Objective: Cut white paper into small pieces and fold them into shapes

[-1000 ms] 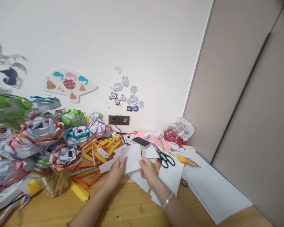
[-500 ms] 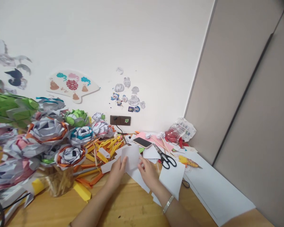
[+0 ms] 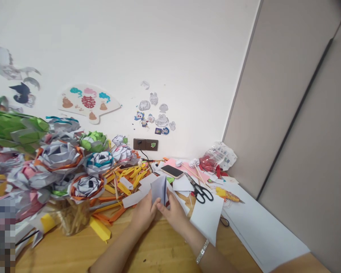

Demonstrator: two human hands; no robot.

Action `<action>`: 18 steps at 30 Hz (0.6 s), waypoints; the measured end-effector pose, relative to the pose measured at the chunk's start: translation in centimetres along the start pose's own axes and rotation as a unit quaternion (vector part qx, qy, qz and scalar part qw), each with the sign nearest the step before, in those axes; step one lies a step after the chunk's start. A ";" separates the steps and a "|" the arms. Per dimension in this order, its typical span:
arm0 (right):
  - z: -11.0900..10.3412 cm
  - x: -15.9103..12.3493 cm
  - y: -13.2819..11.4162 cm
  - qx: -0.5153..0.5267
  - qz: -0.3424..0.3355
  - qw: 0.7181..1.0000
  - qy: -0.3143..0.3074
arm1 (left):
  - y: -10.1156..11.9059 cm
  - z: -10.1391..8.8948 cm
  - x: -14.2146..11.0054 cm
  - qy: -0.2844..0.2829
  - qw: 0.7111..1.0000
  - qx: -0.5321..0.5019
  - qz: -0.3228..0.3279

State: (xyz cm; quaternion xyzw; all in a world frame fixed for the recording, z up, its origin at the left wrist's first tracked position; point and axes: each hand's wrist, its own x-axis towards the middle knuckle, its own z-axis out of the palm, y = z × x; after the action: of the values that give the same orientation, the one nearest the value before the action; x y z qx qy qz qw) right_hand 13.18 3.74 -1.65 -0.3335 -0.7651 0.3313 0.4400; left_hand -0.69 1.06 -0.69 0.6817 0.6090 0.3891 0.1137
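Note:
Between my two hands is a small white sheet of paper (image 3: 158, 188), folded over and standing upright with its fold partly open at the right. My left hand (image 3: 144, 212) grips its lower left side. My right hand (image 3: 176, 213) closes on its lower right, the thumb tips of both hands meeting in front of the paper. Loose white paper pieces (image 3: 134, 200) lie just left of the hands. Black-handled scissors (image 3: 202, 193) rest on more white paper (image 3: 208, 218) to the right.
Folded paper flowers (image 3: 59, 156) crowd the left, some in a clear container (image 3: 69, 220). Yellow and orange paper strips (image 3: 130, 176) lie behind. A phone (image 3: 172, 171), a yellow pen-like tool (image 3: 227, 195), a plastic bag (image 3: 217, 157) and a long white sheet (image 3: 261, 227) are at the back and right.
The paper was flat and facing me; now it is bent over into a fold. My right hand has moved left and closed on it, bringing both hands together.

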 end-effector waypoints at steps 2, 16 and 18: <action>-0.1 0.0 -0.4 -0.003 0.005 1.000 0.001 | -0.2 0.2 0.1 0.008 1.000 -0.021 0.008; -0.8 0.3 -0.2 -0.086 0.042 0.995 0.037 | -0.2 0.3 0.3 0.023 0.995 -0.092 -0.021; -1.2 0.4 0.2 -0.080 0.070 0.992 0.061 | -0.1 0.2 0.6 0.027 0.994 -0.097 -0.036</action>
State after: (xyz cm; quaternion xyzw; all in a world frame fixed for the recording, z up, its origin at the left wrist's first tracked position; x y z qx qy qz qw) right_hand 14.18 4.45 -1.19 -0.4399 -0.7356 0.2776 0.4339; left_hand -0.69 1.67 -0.66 0.6340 0.5955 0.4604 0.1773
